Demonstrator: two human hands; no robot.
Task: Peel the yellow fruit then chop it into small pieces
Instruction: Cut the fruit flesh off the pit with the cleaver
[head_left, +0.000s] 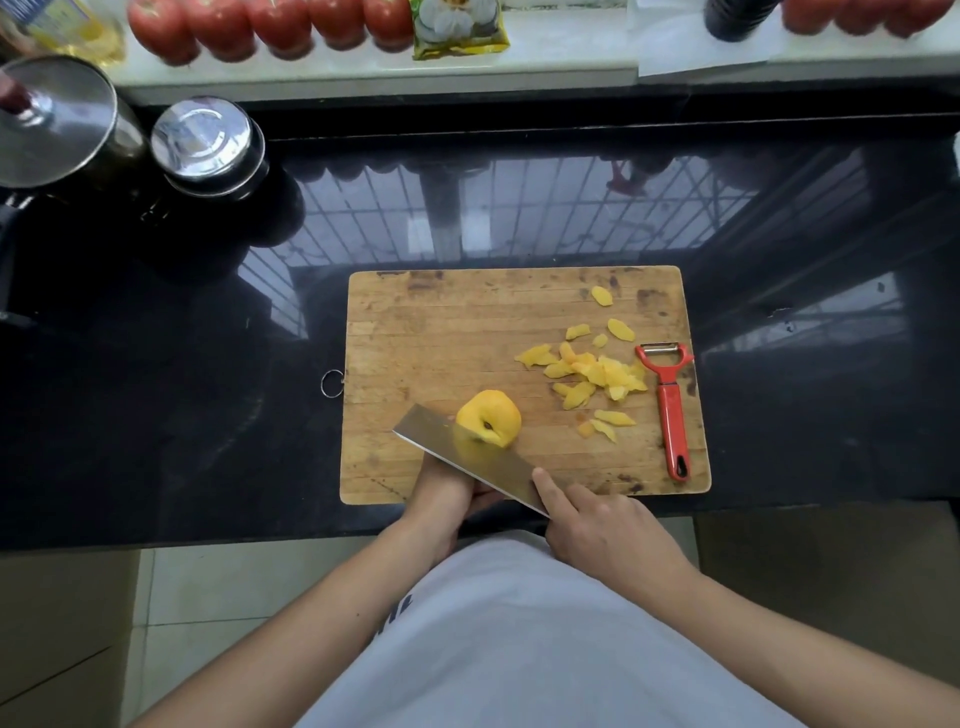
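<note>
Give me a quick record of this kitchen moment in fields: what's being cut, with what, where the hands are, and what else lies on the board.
fruit: peeled yellow fruit, whole, on the wooden board
tool: cleaver, blade against the fruit
right hand: grips the cleaver's handle, forefinger along the blade
left hand: mostly hidden behind the blade, near the fruit
peelings: heaped right of the fruit
peeler: red, lying at the board's right edge

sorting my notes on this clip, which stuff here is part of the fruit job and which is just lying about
In use: yellow fruit, cleaver, cutting board, peels, red peeler.

Lying about: tomatoes, two steel lidded pots, snack packet, oil bottle.
</note>
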